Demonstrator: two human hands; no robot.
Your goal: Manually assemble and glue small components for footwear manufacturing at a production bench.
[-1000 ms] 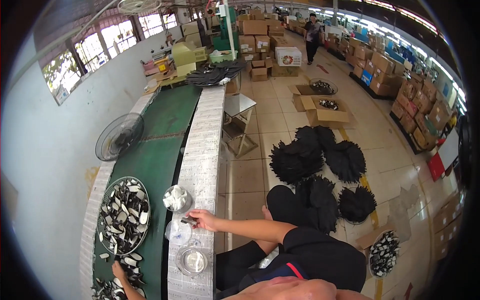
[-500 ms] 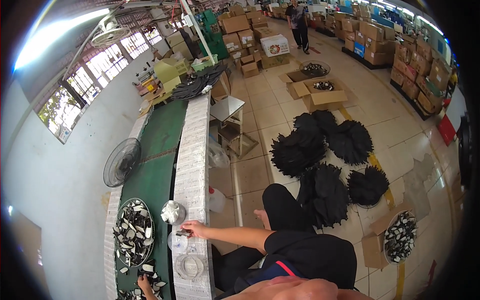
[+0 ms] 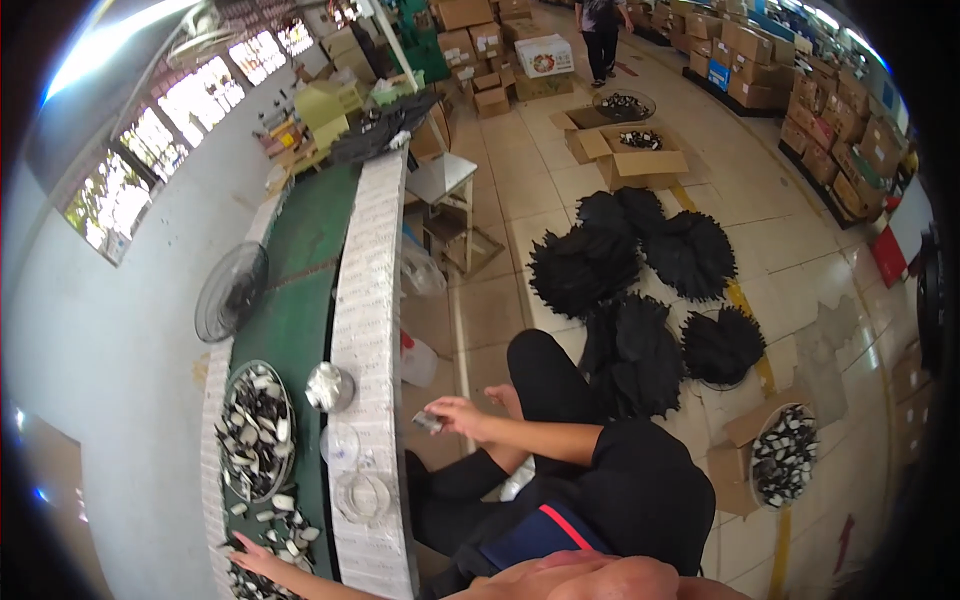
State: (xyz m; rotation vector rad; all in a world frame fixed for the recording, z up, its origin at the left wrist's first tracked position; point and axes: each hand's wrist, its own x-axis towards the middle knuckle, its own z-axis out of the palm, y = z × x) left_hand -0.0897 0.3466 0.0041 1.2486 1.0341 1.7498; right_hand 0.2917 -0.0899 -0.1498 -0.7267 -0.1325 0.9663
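Observation:
My right hand (image 3: 458,416) is closed with its fingertips on a small flat grey-and-dark piece (image 3: 428,421), out past the right edge of the wrapped ledge (image 3: 368,270). My left hand (image 3: 258,560) reaches over loose black-and-white pieces (image 3: 291,540) on the green belt (image 3: 300,340); its fingers are apart, and I see nothing held in them. Just beyond lies a round wire basket (image 3: 291,450) heaped with similar pieces. On the ledge stand a tub with white stuff inside (image 3: 330,387), a shallow clear dish (image 3: 342,447) and a clear round bowl (image 3: 362,497).
A fan (image 3: 232,290) stands by the wall left of the belt. Black bundles (image 3: 632,355) lie on the floor at my right, near a basket of pieces (image 3: 785,455) on a carton. Farther off are a metal-topped stand (image 3: 442,180), an open carton (image 3: 640,165) and a walking person (image 3: 600,40).
My right hand has moved right, from above the shallow dish to beyond the ledge, still holding the small piece. My left hand has shifted left over the loose pieces, fingers now spread.

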